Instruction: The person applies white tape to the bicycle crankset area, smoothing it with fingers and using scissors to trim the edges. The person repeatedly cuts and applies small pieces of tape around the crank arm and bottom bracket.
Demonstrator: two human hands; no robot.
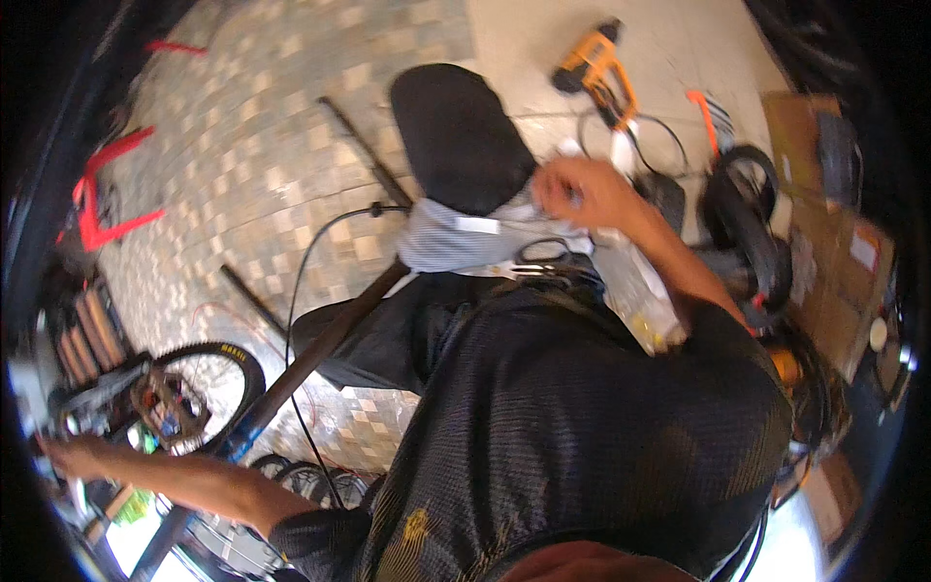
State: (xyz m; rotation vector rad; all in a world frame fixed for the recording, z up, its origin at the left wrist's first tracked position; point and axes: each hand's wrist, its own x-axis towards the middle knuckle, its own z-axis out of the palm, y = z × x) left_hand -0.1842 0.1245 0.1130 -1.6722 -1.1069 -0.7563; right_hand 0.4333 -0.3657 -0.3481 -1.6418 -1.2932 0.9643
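In front of me lies a black padded oval (456, 136), perhaps a seat, with a grey-and-white striped cloth (441, 238) at its near end. Beside its right edge is my right hand (587, 192), fingers curled and a bit blurred; what they hold, if anything, is hidden. Just below that hand rests a pair of dark-handled scissors (543, 254), close to a clear plastic bag (626, 281). My left arm reaches out to the far left, where my left hand (70, 456) is small and smeared near cluttered items. Its fingers do not show clearly.
An orange-and-black power tool (592, 73) with a cord lies on the pale floor. Cardboard boxes (824, 281) and black tyres (752, 223) line the right. At left are a bicycle wheel (250, 369), a long dark tube (330, 344), a black cable (291, 335) and red frame parts (97, 209).
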